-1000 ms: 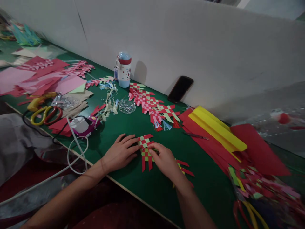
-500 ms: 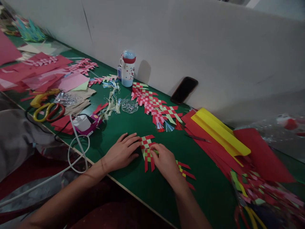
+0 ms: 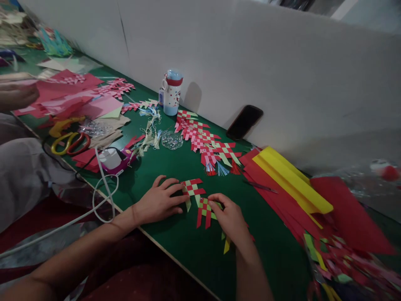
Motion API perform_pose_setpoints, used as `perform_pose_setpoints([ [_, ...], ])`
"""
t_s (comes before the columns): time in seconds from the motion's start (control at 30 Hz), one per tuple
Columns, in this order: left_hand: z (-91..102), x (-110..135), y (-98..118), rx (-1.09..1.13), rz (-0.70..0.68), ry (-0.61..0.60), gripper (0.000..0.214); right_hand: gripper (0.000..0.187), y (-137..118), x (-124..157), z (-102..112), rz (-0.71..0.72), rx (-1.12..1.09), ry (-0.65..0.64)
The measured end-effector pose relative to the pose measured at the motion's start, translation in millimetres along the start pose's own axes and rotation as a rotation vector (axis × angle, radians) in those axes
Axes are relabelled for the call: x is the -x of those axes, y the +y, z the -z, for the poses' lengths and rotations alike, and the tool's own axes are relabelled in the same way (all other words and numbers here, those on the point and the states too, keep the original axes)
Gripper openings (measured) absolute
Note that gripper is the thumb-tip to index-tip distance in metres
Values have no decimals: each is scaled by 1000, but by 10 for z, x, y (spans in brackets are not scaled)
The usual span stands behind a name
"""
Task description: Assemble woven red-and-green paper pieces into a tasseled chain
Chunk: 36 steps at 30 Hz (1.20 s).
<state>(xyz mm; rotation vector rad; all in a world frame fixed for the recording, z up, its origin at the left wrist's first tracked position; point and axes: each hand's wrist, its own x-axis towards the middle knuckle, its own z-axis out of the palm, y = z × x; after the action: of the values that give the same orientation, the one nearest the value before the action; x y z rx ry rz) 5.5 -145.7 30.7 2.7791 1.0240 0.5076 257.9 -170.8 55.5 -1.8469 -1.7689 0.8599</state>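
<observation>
My left hand [image 3: 163,200] lies palm down on the green table, fingers spread, their tips at the edge of a red and pale-green woven paper fish [image 3: 193,187]. Just right of it and lower is a second woven paper fish [image 3: 204,206], its red strips pointing toward me. My right hand [image 3: 230,215] pinches this second fish at its right side between thumb and fingers. Below my right wrist a yellow strip [image 3: 227,245] and red tips of another woven piece peek out; the rest is hidden.
Finished woven fish [image 3: 203,138] lie in a row behind my hands, near a clear dish of beads [image 3: 172,140] and a bottle [image 3: 173,93]. A phone [image 3: 244,122] leans on the wall. Right: red sheets [image 3: 269,200], scissors [image 3: 316,271]. A co-worker's hand [image 3: 19,94] is far left.
My right hand has moved slightly right with the lower fish, which now sits farther from the one by my left hand. A co-worker's hand has come into view at the left.
</observation>
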Motion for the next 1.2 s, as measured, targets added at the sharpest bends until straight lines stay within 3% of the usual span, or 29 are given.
perform_pose_setpoints([
  [0.27,-5,-125,-52,66,-28,-40,25,19,17,6,-127,103,112,-8],
  [0.4,-5,-140,22,15,-5,-39,23,19,-1,40,-94,98,149,-44],
  [0.57,20,-152,92,4,-44,-63,26,17,17,53,-24,73,118,25],
  [0.77,36,-199,48,88,-56,-98,20,17,6,49,-122,118,234,14],
  [1.2,-56,-236,254,13,-47,-94,32,13,-14,78,-170,130,343,13],
])
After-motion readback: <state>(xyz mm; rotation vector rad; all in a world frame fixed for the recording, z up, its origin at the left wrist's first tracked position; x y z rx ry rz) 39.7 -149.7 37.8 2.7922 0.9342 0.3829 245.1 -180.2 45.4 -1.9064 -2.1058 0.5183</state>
